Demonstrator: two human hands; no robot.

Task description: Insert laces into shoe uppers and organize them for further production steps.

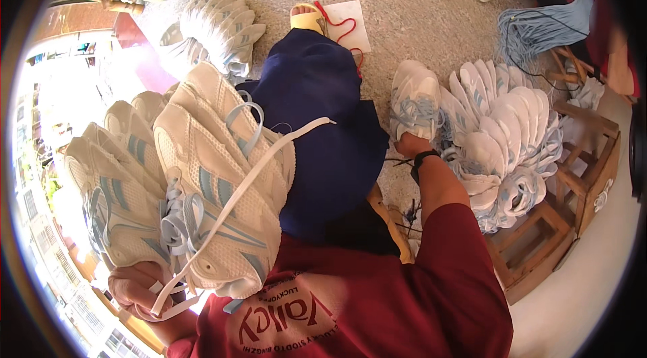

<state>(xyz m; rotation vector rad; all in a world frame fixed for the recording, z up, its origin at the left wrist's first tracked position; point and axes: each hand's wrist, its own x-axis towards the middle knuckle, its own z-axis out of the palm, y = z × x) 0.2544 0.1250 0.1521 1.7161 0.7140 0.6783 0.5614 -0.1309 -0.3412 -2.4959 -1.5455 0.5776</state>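
My left hand (pixel 138 287), at the lower left, is closed at the heel end of a thick bundle of white mesh shoe uppers (pixel 222 203) with blue-grey stripes. The bundle is raised close to the camera. A loose white lace (pixel 256 166) trails across it, and blue-grey laces (pixel 183 220) are knotted at its side. Farther off at the right, my right hand (pixel 409 146) grips the near end of a nested stack of white shoe uppers (pixel 416 85) with blue laces. The right fingertips are partly hidden by that stack.
A large pile of shoe uppers (pixel 499 129) lies right of my right hand, beside a wooden stool (pixel 559 203). Another bundle (pixel 219 28) rests on the floor at the far left. Blue laces (pixel 549 21) hang at the upper right. A red cord (pixel 340 21) crosses a white sheet (pixel 354 28).
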